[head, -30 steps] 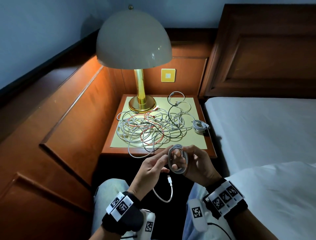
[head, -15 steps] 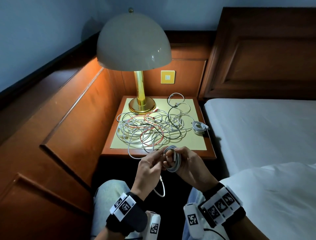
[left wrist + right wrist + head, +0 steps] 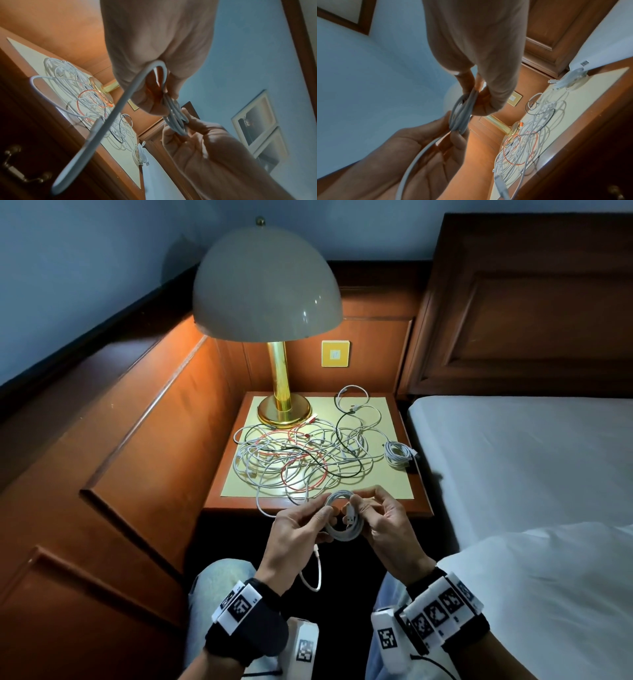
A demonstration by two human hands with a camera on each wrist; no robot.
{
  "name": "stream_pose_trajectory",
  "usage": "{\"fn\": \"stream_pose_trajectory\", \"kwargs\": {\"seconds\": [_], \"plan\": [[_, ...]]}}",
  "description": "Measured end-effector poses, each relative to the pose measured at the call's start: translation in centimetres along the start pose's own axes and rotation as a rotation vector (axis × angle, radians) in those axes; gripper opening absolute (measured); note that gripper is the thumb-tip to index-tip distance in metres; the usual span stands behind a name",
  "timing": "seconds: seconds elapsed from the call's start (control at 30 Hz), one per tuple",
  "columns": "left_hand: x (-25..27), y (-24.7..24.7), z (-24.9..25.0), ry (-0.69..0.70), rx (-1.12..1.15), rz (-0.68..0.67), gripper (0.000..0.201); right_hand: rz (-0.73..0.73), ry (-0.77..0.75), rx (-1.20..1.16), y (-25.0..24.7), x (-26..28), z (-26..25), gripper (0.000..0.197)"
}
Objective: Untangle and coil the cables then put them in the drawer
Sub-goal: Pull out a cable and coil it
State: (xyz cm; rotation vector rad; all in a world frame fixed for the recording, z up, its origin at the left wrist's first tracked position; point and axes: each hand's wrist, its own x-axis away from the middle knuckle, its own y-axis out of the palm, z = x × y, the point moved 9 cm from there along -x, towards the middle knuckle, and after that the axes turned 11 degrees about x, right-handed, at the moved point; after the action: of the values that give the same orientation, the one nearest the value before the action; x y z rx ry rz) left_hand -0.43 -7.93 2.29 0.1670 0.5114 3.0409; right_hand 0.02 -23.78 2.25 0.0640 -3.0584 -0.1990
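white cable coil [image 3: 343, 520] held between both hands, near edge of desk [image 3: 406, 510] | left hand [image 3: 297, 534] pinches coil's left side | right hand [image 3: 385, 522] grips right side | loose tail [image 3: 313, 571] hangs below | tangled cables [image 3: 301, 460] far on desk

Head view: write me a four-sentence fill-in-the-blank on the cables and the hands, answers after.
1. Both hands, left hand and right hand, hold a coil of ____ cable.
2. The tangled cables lie on the ____.
3. A finished coil lies at the tabletop's edge nearest the ____.
4. The lamp is switched ____.

Answers: white; nightstand; bed; on
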Motion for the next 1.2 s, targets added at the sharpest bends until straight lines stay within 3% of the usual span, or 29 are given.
{"fn": "stream_pose_trajectory", "kwargs": {"seconds": [0.1,0.2,0.27,0.33,0.43,0.7,0.87,0.97,1.07,1.2], "plan": [[-0.1,-0.1,-0.2,-0.045,0.062,0.008,0.026,-0.01,0.099,-0.091,0.3,0.1,1.2,0.024],[-0.3,-0.3,0.0,-0.03,0.079,0.037,0.024,0.027,0.344,0.0,0.1,0.7,4.5,0.051],[-0.4,-0.1,0.0,-0.033,0.089,0.043,0.024,-0.103,0.493,0.15,1.3,1.8,7.0,0.059],[-0.5,0.0,-0.2,-0.051,0.114,0.048,0.025,-0.255,0.572,0.202,3.2,3.2,9.0,0.044],[-0.4,-0.2,-0.4,-0.053,0.107,0.059,0.024,-0.279,0.519,0.024,4.7,3.3,9.7,0.033],[0.0,-2.3,0.7,-0.002,0.075,0.059,0.027,-0.037,0.357,-0.337,0.8,1.0,6.2,0.021],[0.3,-1.5,0.0,-0.04,0.098,0.025,0.027,-0.138,0.262,-0.331,1.2,0.7,3.5,0.033],[0.4,-1.2,-0.1,-0.045,0.104,0.025,0.027,-0.133,0.302,-0.412,1.8,0.9,3.0,0.034],[0.5,-1.0,0.0,-0.043,0.098,0.002,0.024,-0.17,0.19,-0.326,2.1,0.9,2.0,0.033],[0.6,-0.9,0.2,-0.039,0.097,-0.021,0.023,-0.176,0.053,-0.227,2.1,1.2,1.1,0.052]]}}
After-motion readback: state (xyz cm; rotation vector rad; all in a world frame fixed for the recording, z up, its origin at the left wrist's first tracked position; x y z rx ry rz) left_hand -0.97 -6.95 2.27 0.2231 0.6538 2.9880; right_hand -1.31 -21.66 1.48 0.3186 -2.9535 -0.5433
